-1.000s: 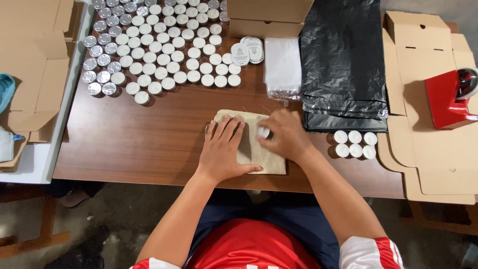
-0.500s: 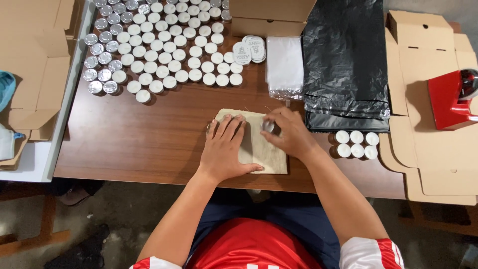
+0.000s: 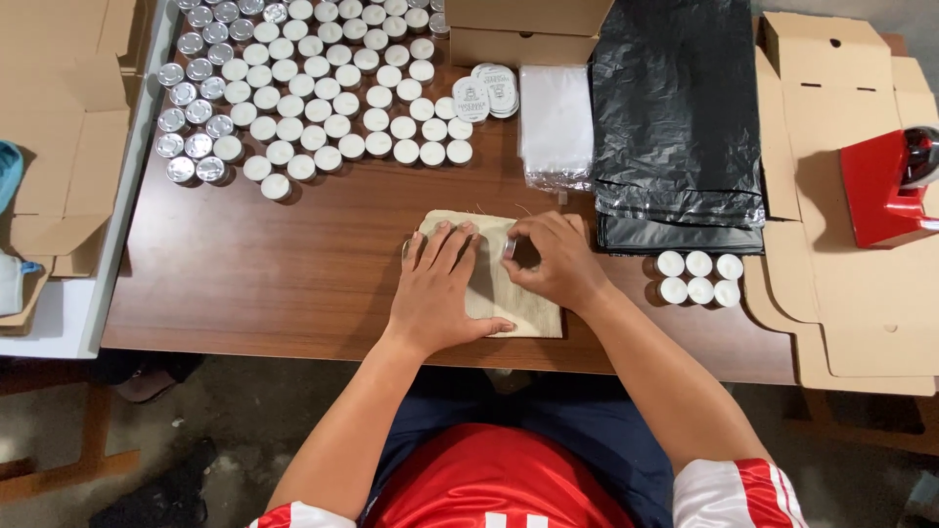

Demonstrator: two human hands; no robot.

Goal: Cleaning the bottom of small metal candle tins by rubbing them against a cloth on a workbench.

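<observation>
Both hands rest on a small beige cloth pouch (image 3: 509,298) at the near middle of our worktop (image 3: 293,284). Left hand (image 3: 440,288): laid flat, fingers spread, pressing the pouch's left half down. Right hand (image 3: 548,259): curled just beside it at the pouch's upper right, fingertips pinched on a small tin-cupped candle (image 3: 510,248) at the pouch's far edge; whether the candle is inside the cloth we cannot tell. The two hands sit close together, nearly touching.

Pouch: flat on the wood, long axis running away from us, tilted slightly leftward at the far end, loose threads at that far edge.

Around it, outward: six white tealights (image 3: 698,278) in two rows, right of the right hand. Black plastic bags (image 3: 675,117), stacked, beyond those. Clear plastic sleeves (image 3: 555,122) beside them. Round labels (image 3: 487,93), a small pile. Tealights in a large block (image 3: 313,93), far left. Cardboard box (image 3: 523,27) at the far edge. Flat box blanks (image 3: 861,293) at right, carrying a red tape dispenser (image 3: 885,186). Floor: bare concrete below.
</observation>
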